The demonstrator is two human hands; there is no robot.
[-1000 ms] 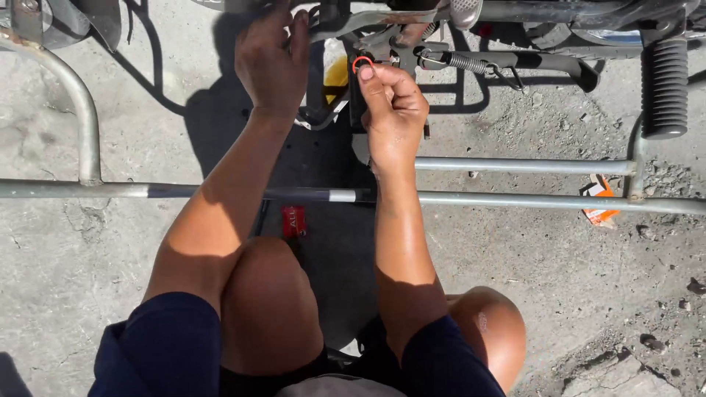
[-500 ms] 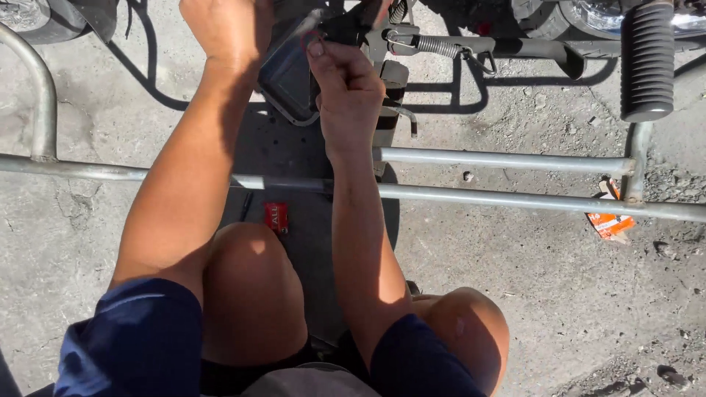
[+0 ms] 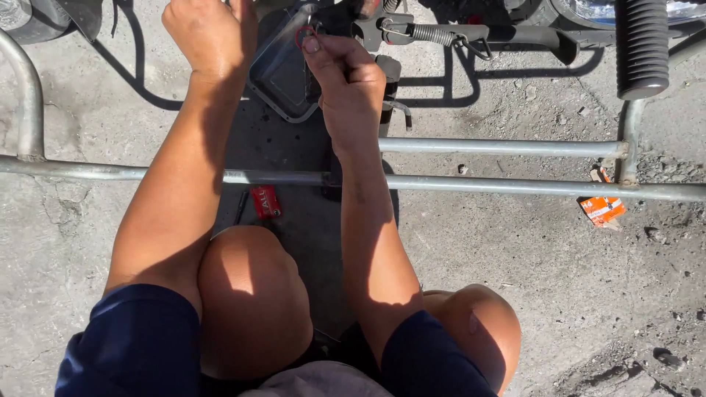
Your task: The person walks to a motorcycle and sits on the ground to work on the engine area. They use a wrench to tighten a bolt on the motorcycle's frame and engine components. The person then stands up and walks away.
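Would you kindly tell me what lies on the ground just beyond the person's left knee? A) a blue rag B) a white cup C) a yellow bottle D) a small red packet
D: a small red packet lies on the shaded concrete beneath the horizontal metal bar.

Person crouched, both knees bent up, both arms stretched forward and up past the knees. Left hand (image 3: pixel 209 33) curled in a loose fist, back of the hand to the camera, fingertips out of sight. Right hand (image 3: pixel 349 84) closed, thumb and forefinger pinched together at the top, wrist straight, forearm between the knees.
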